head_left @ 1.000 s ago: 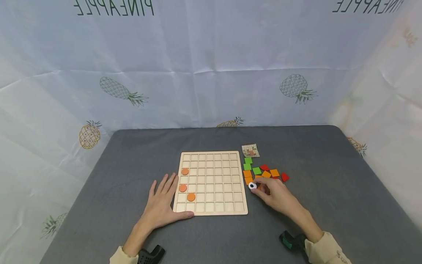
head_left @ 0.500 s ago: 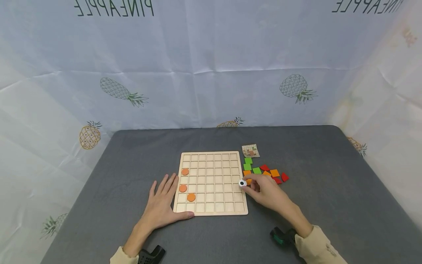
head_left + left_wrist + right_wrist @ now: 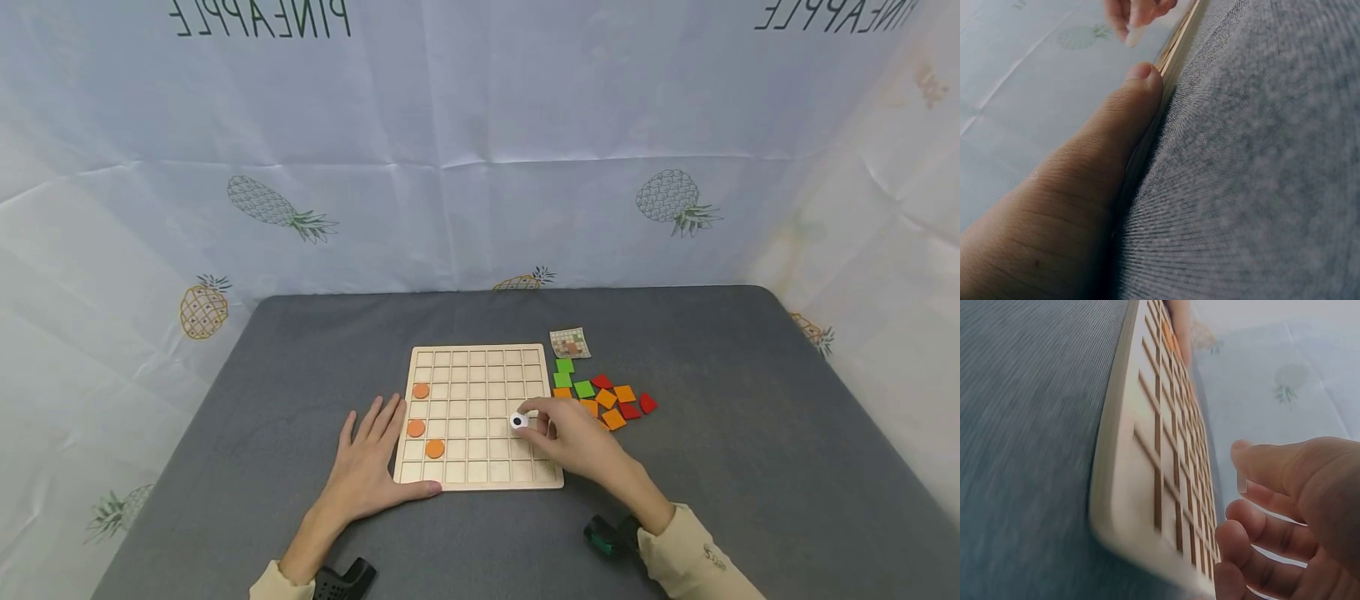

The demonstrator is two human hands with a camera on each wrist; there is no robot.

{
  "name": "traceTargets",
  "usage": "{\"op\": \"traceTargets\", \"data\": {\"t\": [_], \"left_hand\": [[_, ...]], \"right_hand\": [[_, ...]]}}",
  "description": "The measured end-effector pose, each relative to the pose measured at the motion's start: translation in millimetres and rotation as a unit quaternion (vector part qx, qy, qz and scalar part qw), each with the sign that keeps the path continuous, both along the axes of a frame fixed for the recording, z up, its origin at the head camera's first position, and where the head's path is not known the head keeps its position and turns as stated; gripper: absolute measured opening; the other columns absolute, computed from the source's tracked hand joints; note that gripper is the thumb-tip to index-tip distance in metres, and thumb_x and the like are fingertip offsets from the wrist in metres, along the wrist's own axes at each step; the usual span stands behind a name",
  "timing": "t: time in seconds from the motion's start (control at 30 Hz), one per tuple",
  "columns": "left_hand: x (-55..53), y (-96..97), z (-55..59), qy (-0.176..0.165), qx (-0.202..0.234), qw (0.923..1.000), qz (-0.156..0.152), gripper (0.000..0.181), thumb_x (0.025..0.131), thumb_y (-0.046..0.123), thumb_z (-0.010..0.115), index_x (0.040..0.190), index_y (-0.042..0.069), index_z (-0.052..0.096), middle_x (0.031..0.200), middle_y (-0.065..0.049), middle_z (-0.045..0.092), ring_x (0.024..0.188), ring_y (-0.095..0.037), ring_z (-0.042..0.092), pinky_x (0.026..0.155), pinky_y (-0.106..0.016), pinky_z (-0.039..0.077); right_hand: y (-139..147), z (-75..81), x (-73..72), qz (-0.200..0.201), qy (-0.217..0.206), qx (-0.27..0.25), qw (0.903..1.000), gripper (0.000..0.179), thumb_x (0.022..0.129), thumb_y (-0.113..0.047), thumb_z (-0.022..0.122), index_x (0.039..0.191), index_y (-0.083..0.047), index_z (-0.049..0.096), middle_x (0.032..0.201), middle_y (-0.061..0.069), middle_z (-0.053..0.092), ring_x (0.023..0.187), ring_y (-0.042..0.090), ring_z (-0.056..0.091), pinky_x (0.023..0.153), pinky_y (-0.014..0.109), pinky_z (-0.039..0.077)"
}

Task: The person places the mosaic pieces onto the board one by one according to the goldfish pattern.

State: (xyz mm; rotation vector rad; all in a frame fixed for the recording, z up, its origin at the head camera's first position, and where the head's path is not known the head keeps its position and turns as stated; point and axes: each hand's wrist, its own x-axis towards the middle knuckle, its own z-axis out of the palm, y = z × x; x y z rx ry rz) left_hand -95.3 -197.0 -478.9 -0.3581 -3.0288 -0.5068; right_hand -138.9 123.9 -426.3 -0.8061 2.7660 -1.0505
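Observation:
In the head view a pale wooden grid board lies at the middle of the grey table. Three orange discs sit in cells on its left side. My left hand lies along the board's left edge, fingers spread straight, its thumb at the front edge. Between thumb and index finger my right hand pinches a white round piece with a black dot, like an eye, over the board's right part. From the right wrist, the white piece shows edge-on above the board, its other fingers loosely curled.
Right of the board lie several flat pieces: green squares, orange squares and red rounded pieces. A small printed card is behind them. A pineapple-print cloth hangs behind the table.
My right hand has carried the white piece leftward from beside the coloured pieces to over the board, uncovering some orange and red pieces. My left hand has stayed put.

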Motion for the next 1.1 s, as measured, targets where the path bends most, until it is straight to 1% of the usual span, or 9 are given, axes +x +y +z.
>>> {"op": "traceTargets", "data": {"t": [0.13,0.33,0.6,0.8,0.93,1.1], "left_hand": [[0.1,-0.2,0.3,-0.001,-0.003,1.0000,0.001,0.130,0.066,0.084,0.071,0.165,0.015,0.023,0.170,-0.011,0.027,0.158,-0.037,0.023,0.124,-0.065,0.010],[0.2,-0.3,0.2,0.001,-0.004,1.0000,0.001,0.129,0.067,0.084,0.071,0.165,0.015,0.023,0.170,-0.011,0.027,0.158,-0.037,0.023,0.124,-0.065,0.010],[0.1,-0.4,-0.8,0.020,-0.002,0.9998,-0.003,0.129,0.066,0.084,0.071,0.164,0.012,0.026,0.168,-0.013,0.031,0.156,-0.039,0.026,0.122,-0.067,0.012],[0.5,-0.7,1.1,0.000,-0.004,1.0000,0.002,0.129,0.067,0.084,0.071,0.164,0.014,0.024,0.170,-0.012,0.027,0.158,-0.037,0.023,0.124,-0.066,0.009],[0.9,-0.4,0.1,0.001,-0.001,1.0000,0.000,0.129,0.067,0.083,0.072,0.165,0.014,0.023,0.170,-0.012,0.027,0.158,-0.038,0.023,0.124,-0.067,0.010],[0.7,0.2,0.7,-0.001,0.000,1.0000,-0.001,0.129,0.068,0.083,0.071,0.165,0.014,0.022,0.171,-0.011,0.026,0.158,-0.037,0.022,0.124,-0.066,0.010]], "right_hand": [[-14.2,2.9,-2.1,0.008,-0.008,0.002,0.9999,0.025,0.094,-0.024,0.076,0.113,-0.008,0.074,0.065,-0.010,0.052,0.055,0.000,0.043,0.051,0.017,0.039],[-36.3,5.1,-7.1,0.021,-0.011,-0.001,0.9997,0.024,0.095,-0.025,0.074,0.112,-0.009,0.075,0.066,-0.009,0.054,0.055,0.001,0.043,0.053,0.017,0.038],[-63.5,7.0,-10.1,0.037,-0.025,-0.011,0.9990,0.022,0.095,-0.024,0.073,0.111,-0.008,0.075,0.066,-0.007,0.055,0.054,0.002,0.042,0.052,0.017,0.036],[-82.7,2.5,-13.7,0.041,-0.031,-0.012,0.9986,0.023,0.095,-0.024,0.074,0.111,-0.007,0.076,0.063,-0.006,0.053,0.052,0.003,0.042,0.050,0.017,0.034],[-90.1,-2.5,-15.4,0.040,-0.040,-0.012,0.9983,0.025,0.096,-0.023,0.073,0.113,-0.006,0.075,0.061,-0.006,0.051,0.050,0.003,0.041,0.049,0.017,0.033],[-92.2,-6.8,-16.4,0.037,-0.051,-0.010,0.9979,0.025,0.097,-0.023,0.072,0.113,-0.005,0.075,0.059,-0.006,0.050,0.048,0.005,0.040,0.048,0.018,0.032]]}}
